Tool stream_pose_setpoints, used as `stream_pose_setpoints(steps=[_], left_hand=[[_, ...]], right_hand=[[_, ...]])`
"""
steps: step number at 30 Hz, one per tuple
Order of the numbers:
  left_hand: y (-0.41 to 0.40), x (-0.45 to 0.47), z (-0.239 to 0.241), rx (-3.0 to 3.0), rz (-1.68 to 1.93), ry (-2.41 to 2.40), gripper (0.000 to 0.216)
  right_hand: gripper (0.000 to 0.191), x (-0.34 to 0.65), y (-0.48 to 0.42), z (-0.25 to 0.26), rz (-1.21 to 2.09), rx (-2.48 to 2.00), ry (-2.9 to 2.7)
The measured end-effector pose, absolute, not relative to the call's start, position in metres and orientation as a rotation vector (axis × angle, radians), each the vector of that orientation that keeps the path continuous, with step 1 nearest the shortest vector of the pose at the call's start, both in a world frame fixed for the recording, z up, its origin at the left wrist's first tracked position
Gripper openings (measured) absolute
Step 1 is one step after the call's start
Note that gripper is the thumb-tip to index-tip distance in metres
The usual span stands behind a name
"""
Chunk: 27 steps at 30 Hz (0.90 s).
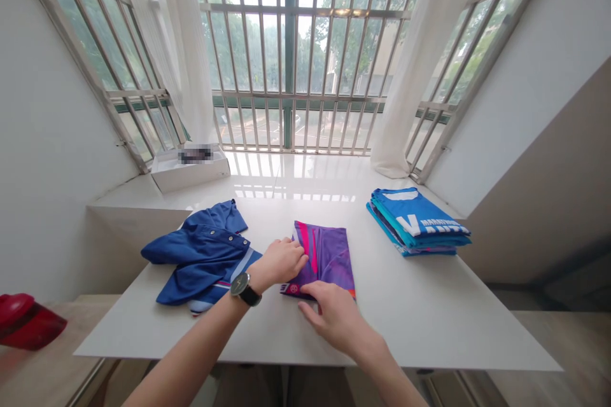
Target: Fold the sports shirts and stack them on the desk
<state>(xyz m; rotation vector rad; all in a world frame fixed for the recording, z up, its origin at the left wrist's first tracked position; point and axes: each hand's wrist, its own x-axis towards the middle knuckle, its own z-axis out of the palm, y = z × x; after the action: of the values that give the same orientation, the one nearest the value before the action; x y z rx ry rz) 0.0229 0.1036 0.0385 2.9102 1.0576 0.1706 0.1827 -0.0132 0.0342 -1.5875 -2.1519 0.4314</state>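
Observation:
A purple shirt point(334, 251) with pink streaks lies folded into a neat rectangle in front of me. My left hand point(281, 262), with a black-strapped watch on the wrist, is on the shirt's left edge, its fingers curled and closed on the fabric. At the near edge my right hand point(331, 315) touches the shirt with its fingertips, thumb and fingers apart. To the left a dark blue polo shirt point(205, 254) with white buttons lies loosely crumpled, partly behind my left wrist. A stack of folded shirts point(420, 219), bright blue on top, sits at the right.
The white table point(410, 318) meets a glossy sill point(305, 175) under a barred window point(296, 57). An open white box point(191, 168) stands at the back left, its contents blurred out. White curtains point(420, 57) hang at both sides. A red object point(31, 321) is at the far left.

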Motion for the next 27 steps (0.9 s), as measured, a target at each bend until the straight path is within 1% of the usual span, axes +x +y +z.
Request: stream_pose_setpoints(steps=[2, 3, 5, 6, 8, 10, 12, 14, 17, 21, 25, 27], left_hand=[[0.116, 0.027, 0.035, 2.903, 0.174, 1.178, 0.036], [0.120, 0.030, 0.031, 2.884, 0.212, 1.225, 0.036], [0.121, 0.038, 0.018, 2.837, 0.310, 1.246, 0.035], [0.120, 0.041, 0.010, 2.816, 0.353, 1.231, 0.038], [0.118, 0.045, -0.005, 2.795, 0.397, 1.182, 0.051], [0.119, 0.045, -0.015, 2.794, 0.398, 1.124, 0.059], [0.123, 0.039, -0.018, 2.791, 0.377, 1.038, 0.059], [0.129, 0.031, -0.014, 2.789, 0.353, 0.932, 0.059], [0.136, 0.021, -0.005, 2.774, 0.356, 0.871, 0.058], [0.135, 0.019, 0.006, 2.732, 0.444, 1.068, 0.052], [0.130, 0.021, 0.012, 2.681, 0.406, 1.229, 0.030], [0.128, 0.022, 0.013, 2.658, 0.400, 1.235, 0.025]], right_hand=[[0.018, 0.191, 0.012, 0.047, 0.593, -1.426, -2.162], [0.021, 0.199, 0.028, 0.051, 0.612, -1.414, -2.121], [0.022, 0.222, 0.063, 0.048, 0.477, -1.506, -1.972], [0.023, 0.233, 0.080, 0.042, 0.392, -1.570, -1.905], [0.024, 0.254, 0.108, 0.023, 0.248, -1.651, -1.823], [0.024, 0.266, 0.125, 0.002, 0.147, -1.602, -1.829], [0.023, 0.271, 0.131, -0.013, 0.065, -1.519, -1.882], [0.020, 0.271, 0.130, -0.018, 0.038, -1.473, -1.961], [0.017, 0.265, 0.122, -0.014, 0.156, -1.510, -2.100], [0.016, 0.256, 0.114, -0.003, 0.247, -1.698, -2.145], [0.013, 0.253, 0.108, 0.003, 0.258, -1.828, -2.126], [0.012, 0.255, 0.106, 0.007, 0.307, -1.838, -2.127]])
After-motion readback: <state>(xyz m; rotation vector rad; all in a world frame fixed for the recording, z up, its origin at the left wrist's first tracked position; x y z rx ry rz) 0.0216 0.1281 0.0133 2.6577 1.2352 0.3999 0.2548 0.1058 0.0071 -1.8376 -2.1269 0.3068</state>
